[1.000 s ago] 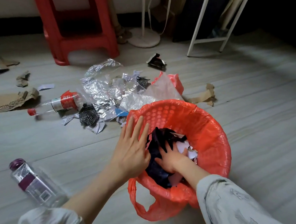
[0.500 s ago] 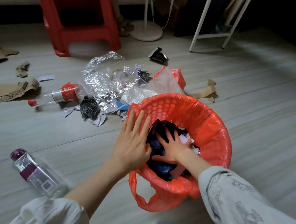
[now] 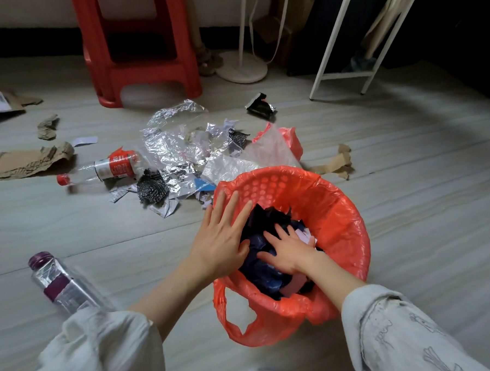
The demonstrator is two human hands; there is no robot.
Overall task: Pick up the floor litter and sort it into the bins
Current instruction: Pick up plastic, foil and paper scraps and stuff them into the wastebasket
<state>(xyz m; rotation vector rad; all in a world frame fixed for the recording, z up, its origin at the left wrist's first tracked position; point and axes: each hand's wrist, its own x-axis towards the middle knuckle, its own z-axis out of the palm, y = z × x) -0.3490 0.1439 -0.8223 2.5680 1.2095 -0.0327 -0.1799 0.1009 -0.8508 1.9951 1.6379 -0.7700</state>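
**Floor litter: some packed in the bin, most lying loose behind it**

Floor litter (image 3: 180, 156) lying scattered on the pale floor (image 3: 409, 171) behind and to the left of the orange bin (image 3: 346, 224): crinkled clear film, a black mesh wad (image 3: 152, 187), a clear bottle with a red label (image 3: 112, 167) lying on its side, torn cardboard (image 3: 23, 161) at far left, a brown paper scrap (image 3: 336, 163) at right, a black wrapper (image 3: 260, 106) farther back. Sitting near the lower left, well apart from the heap: a second clear bottle with a purple cap (image 3: 58, 282).

Standing at centre, the bin lined with an orange plastic bag (image 3: 262, 325), the bag's handle loop hanging over the near side. Filling the bin: dark crumpled material (image 3: 262, 265) and some pale paper pieces.

Pressing flat on that dark material inside the bin: right hand (image 3: 287, 248), fingers spread, palm down, gripping nothing. Resting on the bin's left rim: left hand (image 3: 221, 235), fingers extended and together, likewise unclenched, thumb touching the dark material.

Standing in the background: a red plastic stool (image 3: 138, 38), a white round stand base (image 3: 241, 67), a white metal frame (image 3: 346, 74).
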